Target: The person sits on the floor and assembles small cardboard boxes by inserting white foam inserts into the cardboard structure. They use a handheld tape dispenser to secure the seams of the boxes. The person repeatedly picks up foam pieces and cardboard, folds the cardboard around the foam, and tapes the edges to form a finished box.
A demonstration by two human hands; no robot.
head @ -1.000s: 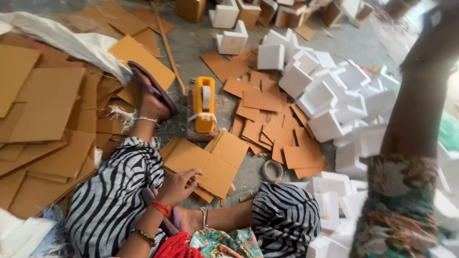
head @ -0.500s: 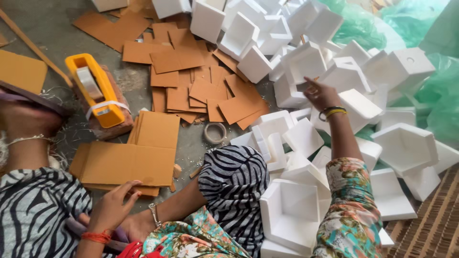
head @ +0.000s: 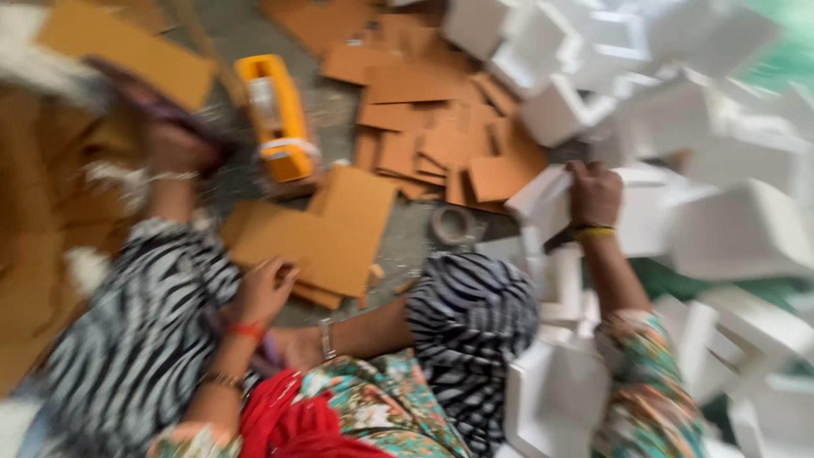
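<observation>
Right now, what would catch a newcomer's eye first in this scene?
The yellow tape dispenser on the floor at upper left, ringed by brown cardboard pieces. At right, the right hand grips a white foam piece amid a heap of them; the left hand rests on a cardboard sheet.

Right hand came back onto a foam corner piece

The right hand, stretched out among the white foam pieces half a second earlier, closed its fingers over the top edge of one white foam piece at about 3 o'clock from the tape roll. The view swung back left and blurred; the left hand shifted slightly on the cardboard sheet.
</observation>
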